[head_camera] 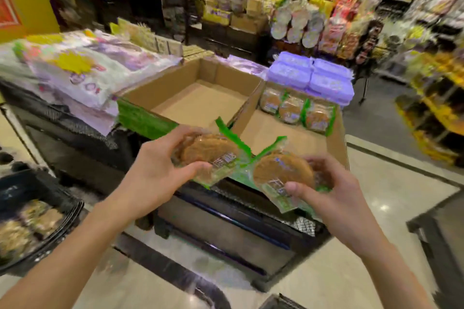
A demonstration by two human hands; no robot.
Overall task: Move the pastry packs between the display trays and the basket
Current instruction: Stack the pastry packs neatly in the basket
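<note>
In front of the display stand, your left hand (160,168) is raised with its fingers curled over the far edge of a pastry pack (211,155) and the thumb pressed on its near side. Your right hand (334,193) grips a second pastry pack (281,175) just to the right, thumb on top and fingers wrapped behind it. The two packs are almost touching, held above the near edge of the right display tray (276,133). At that tray's far end three more packs (296,110) stand in a row, with lilac boxes (311,75) stacked behind them. The left display tray (198,103) sits beside it, showing bare cardboard. Low on the left, a dark basket (42,223) holds blurred packs. Pale bags (82,68) lie heaped at far left.
</note>
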